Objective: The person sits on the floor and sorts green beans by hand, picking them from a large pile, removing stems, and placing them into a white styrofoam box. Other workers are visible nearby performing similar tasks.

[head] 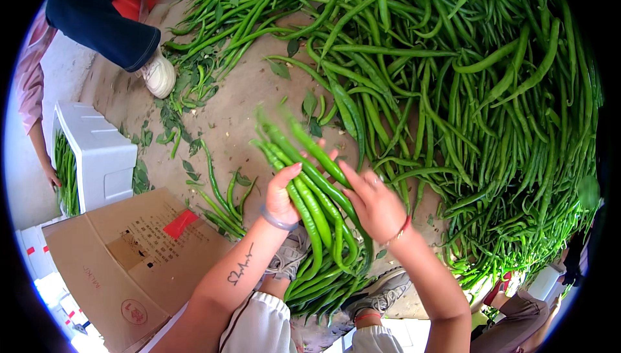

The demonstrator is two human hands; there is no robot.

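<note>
My left hand (pixel 282 194) grips a bunch of long green chili peppers (pixel 308 201), its thumb across the front and fingertips showing behind. The upper ends are blurred, and the lower ends hang down in curves. At the bunch's right side, my right hand (pixel 381 210) has its fingers on the lower end of one long green pepper (pixel 318 150), which lies slantwise against the others. Below both hands, between my shoes, more green peppers (pixel 325 287) lie in a bundle on the ground.
A large heap of green peppers (pixel 485 125) spreads across the right. Loose peppers (pixel 218 198) and leaves (pixel 177 105) litter the concrete floor (pixel 233 96). To the left are a cardboard box (pixel 160 265) and a white foam box (pixel 104 154) holding peppers. Other people sit at upper left and lower right.
</note>
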